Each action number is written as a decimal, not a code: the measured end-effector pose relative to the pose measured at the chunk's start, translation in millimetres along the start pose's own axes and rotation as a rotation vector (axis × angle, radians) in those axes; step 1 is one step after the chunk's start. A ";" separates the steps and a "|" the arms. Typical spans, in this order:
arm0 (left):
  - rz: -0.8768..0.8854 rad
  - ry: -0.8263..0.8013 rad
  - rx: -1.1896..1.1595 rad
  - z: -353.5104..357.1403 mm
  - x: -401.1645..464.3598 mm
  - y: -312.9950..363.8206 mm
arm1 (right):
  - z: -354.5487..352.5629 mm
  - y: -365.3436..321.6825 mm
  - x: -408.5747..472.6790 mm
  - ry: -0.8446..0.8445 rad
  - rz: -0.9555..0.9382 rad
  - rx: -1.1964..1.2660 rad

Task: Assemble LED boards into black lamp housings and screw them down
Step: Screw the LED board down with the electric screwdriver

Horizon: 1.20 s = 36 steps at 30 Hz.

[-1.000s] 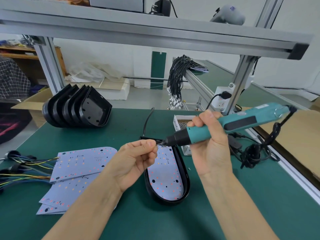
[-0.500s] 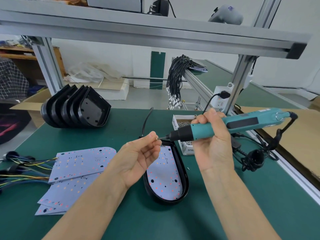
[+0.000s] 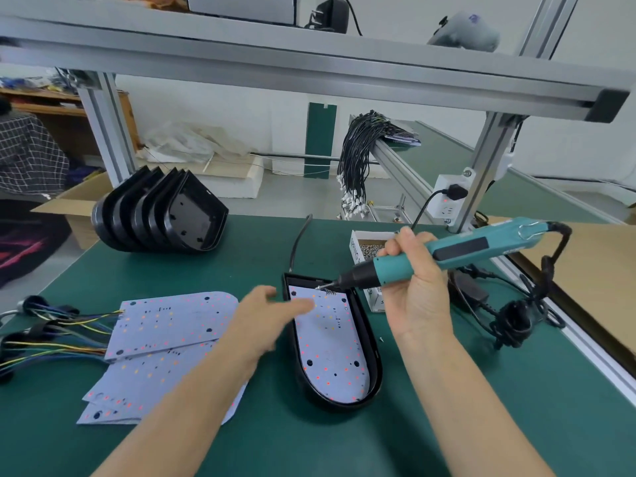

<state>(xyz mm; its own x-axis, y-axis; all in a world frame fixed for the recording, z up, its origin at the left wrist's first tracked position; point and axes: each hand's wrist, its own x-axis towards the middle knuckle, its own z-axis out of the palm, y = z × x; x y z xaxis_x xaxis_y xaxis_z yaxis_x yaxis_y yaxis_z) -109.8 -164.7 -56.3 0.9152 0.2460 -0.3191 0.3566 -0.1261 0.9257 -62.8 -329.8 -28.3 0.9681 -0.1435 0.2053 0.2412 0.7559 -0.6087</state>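
Right hand (image 3: 414,287): gripping a teal screwdriver (image 3: 447,256), its bit tip hanging over the far end of the LED board (image 3: 330,342).
Left hand (image 3: 265,318): blurred, fingers lying loose and holding nothing, reaching over the housing's (image 3: 377,359) left rim.
Board: sitting inside the housing on the green table (image 3: 309,438).
Spare boards (image 3: 165,325): lying at left.
Stacked housings (image 3: 161,215): standing far left.
Screw box (image 3: 364,246): sitting behind the right hand.
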 end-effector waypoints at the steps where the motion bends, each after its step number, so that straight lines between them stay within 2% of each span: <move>1: 0.006 -0.032 0.030 5.7 1.5 -2.8 | -0.4 4.0 1.3 0.002 -0.004 -0.024; 4: 0.023 -0.048 0.073 16.0 10.1 -8.1 | -1.1 14.3 4.7 -0.011 -0.001 -0.058; 13: 0.004 -0.013 -0.056 19.4 22.1 -15.5 | -1.0 33.6 8.9 -0.024 0.053 -0.074; 26: 0.019 -0.025 -0.091 20.3 24.7 -17.5 | -1.2 41.8 13.9 -0.043 0.084 -0.153; 36: 0.028 -0.014 -0.074 20.2 25.0 -18.6 | 21.0 40.7 25.2 -0.270 0.090 -0.381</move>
<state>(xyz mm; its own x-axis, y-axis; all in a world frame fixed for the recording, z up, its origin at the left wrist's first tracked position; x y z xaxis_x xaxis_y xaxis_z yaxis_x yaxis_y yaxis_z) -89.7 -175.6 -85.5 0.9273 0.2296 -0.2955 0.3167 -0.0608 0.9466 -30.0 -289.2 -31.8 0.9462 0.1217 0.2999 0.2133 0.4623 -0.8607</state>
